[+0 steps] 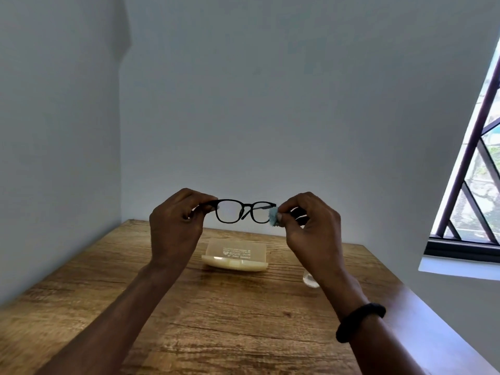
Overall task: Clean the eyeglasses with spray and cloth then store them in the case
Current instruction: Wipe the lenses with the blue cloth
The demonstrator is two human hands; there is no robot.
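likely mid-wipe — left hand pinches the black plastic eyeglasses, right hand pinches a crumpled blue cloth on their 3 o'clock lens; storing remains.

Home room, wooden table, bare walls, grilled window

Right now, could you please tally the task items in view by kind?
eyeglasses: 1
blue cloth: 1
case: 1
clear bottle, mostly hidden behind the right forearm: 1
Total: 4
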